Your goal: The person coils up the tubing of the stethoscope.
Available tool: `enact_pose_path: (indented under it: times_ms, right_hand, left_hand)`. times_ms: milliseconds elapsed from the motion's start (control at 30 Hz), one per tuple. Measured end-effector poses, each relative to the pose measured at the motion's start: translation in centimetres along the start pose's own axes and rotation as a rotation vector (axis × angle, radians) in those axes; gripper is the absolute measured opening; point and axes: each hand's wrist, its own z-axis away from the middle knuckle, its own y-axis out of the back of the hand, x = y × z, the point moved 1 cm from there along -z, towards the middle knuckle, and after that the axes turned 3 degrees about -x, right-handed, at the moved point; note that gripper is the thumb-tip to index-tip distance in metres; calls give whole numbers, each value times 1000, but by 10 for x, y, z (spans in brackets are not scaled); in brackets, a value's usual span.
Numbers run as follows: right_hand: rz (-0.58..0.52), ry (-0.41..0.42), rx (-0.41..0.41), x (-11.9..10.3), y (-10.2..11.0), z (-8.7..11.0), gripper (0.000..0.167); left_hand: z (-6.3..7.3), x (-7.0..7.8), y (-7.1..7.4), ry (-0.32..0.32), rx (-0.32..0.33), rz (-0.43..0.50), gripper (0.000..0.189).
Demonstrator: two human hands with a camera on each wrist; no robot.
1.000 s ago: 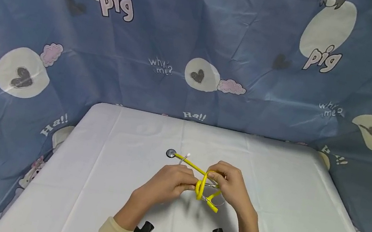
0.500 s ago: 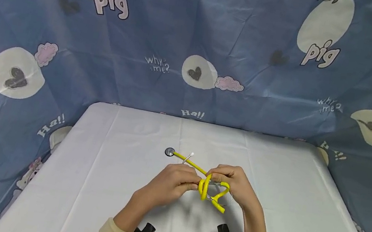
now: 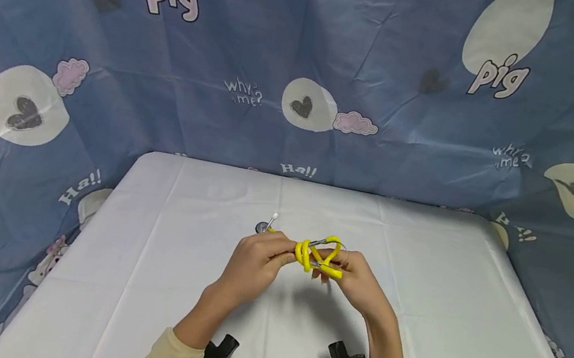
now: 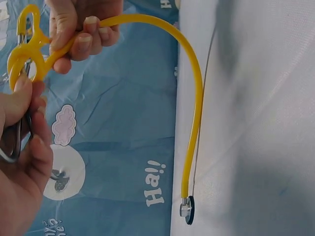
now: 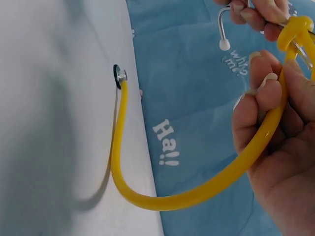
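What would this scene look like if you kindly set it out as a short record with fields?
item: yellow stethoscope tubing, looped around its metal tubes
left hand: pinches the metal tubes beside the loops
right hand: holds the tubing between thumb and fingers
chest piece: at the tubing's free end
ear tip: white, sticking out past the left hand
surface: white table
backdrop: blue printed cloth

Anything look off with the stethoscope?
Yes: on the stethoscope, the yellow tubing is looped around the metal ear tubes; normally it would hang free. No spill or damage visible.
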Motion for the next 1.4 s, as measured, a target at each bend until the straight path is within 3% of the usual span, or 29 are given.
enact_pose_path:
  times_ms: [200, 400, 800, 1133, 1400]
  right_hand:
    - [-35, -21, -2, -2, -7, 2, 16]
    - [-36, 0, -16, -2, -8, 3, 18]
    - [-70, -3, -34, -4, -9, 3, 17]
    - [-53, -50, -48, -10, -17, -4, 22]
    - [-32, -81, -139, -14, -18, -1, 19]
  left_hand:
    - [1, 0, -3, 67, 54, -52, 11]
    - [-1, 0, -5, 93, 96, -96, 10]
    - [-1, -3, -7, 121, 107, -116, 11]
    - [-1, -11, -2, 235, 165, -175, 11]
    - [0, -22, 5, 313, 199, -203, 15]
